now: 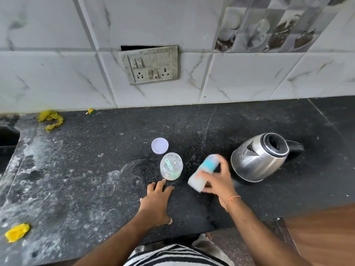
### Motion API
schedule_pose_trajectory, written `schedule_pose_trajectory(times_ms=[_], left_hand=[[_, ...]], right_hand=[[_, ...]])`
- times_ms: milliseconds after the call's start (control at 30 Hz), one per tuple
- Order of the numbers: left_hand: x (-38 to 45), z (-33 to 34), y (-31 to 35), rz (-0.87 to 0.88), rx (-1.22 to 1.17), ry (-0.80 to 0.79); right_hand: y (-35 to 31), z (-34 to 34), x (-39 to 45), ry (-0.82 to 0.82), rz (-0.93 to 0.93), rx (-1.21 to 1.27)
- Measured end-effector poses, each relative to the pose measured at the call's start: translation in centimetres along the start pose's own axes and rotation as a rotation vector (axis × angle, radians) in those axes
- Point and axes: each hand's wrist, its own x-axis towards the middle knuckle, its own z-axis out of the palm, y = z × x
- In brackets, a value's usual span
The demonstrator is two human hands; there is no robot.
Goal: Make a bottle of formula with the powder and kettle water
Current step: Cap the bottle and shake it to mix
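The right hand [215, 181] has its grip round the tilted, blurred bottle [202, 172], apparently shaking it, at 9 o'clock of the kettle [257, 158], while the left hand [156, 200] lies released on the surface [76, 169], bracing.

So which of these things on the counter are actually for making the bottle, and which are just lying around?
For the job:
- baby bottle, blurred, held tilted in the right hand
- open powder jar with a green scoop inside
- jar lid, lying behind the jar
- steel kettle

Just lying about:
- yellow scraps and
- wall switch plate
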Motion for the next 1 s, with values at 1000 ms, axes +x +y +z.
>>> schedule_pose_trajectory(times_ms=[1000], left_hand=[[0.2,0.1,0.0,0.01,-0.013,0.011]], right_hand=[[0.7,-0.4,0.5,0.06,-0.032,-0.046]])
